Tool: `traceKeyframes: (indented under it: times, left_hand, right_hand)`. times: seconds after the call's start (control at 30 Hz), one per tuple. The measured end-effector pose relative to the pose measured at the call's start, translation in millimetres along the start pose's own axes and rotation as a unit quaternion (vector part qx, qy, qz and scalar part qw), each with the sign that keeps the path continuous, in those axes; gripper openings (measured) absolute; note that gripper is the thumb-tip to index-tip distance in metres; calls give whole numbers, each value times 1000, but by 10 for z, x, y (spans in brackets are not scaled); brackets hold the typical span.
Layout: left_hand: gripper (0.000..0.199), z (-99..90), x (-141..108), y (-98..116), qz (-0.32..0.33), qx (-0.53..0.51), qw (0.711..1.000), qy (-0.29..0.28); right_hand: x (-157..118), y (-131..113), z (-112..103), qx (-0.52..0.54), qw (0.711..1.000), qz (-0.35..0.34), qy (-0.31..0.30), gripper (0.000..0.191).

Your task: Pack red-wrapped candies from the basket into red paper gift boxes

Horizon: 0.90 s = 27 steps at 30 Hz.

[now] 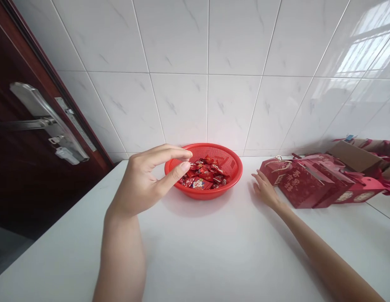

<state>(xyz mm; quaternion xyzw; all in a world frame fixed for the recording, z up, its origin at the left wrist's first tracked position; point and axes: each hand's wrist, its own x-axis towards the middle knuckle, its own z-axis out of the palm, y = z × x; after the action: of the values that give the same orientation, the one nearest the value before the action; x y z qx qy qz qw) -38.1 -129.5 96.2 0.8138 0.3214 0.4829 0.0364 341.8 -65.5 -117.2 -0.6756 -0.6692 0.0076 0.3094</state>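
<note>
My left hand [147, 178] is raised in front of the left side of a red plastic basket [235, 176]. Its fingers are bent, with a gap between thumb and forefinger, and nothing shows in it. Red-wrapped sweets [204, 174] lie heaped inside the basket; my left hand covers part of its left rim. At the right, my right hand [265, 191] is low over the white tabletop, fingers stretched out, close beside a small dark red gift box [273, 170] with a string handle. I cannot tell whether it touches the box.
Several larger red gift boxes [303, 186] with gold characters stand at the right, with an open brown carton [355, 157] behind. A white tiled wall [182, 105] backs the white tabletop [201, 251]. To the left is a dark red door [12, 167] with a metal handle.
</note>
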Motion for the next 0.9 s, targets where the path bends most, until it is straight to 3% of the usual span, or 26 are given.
traceKeyframes:
  times: [0.17, 0.3, 0.5, 0.7, 0.8, 0.9]
  left_hand:
    - [12, -9, -18, 2, -6, 0, 1000, -5]
    - [13, -3, -16, 9, -8, -1, 1000, -10]
    - [16, -3, -3, -21, -19, 3, 1000, -17]
    - [26, 63, 31, -213, -84, -4, 995, -51]
    - [36, -110, -41, -393, -106, 64, 987, -106]
    - [37, -571, -296, -543, -135, 148, 971, -132]
  right_hand:
    - [321, 89, 221, 10, 996, 84, 36, 54]
    - [380, 82, 282, 31, 993, 96, 64, 54]
    - [127, -100, 387, 84, 989, 46, 117, 45]
    - [-182, -430, 514, 125, 984, -20, 124, 39]
    - [-211, -502, 502, 131, 982, -50, 125, 36]
    - [-215, -510, 484, 136, 981, -64, 123, 34]
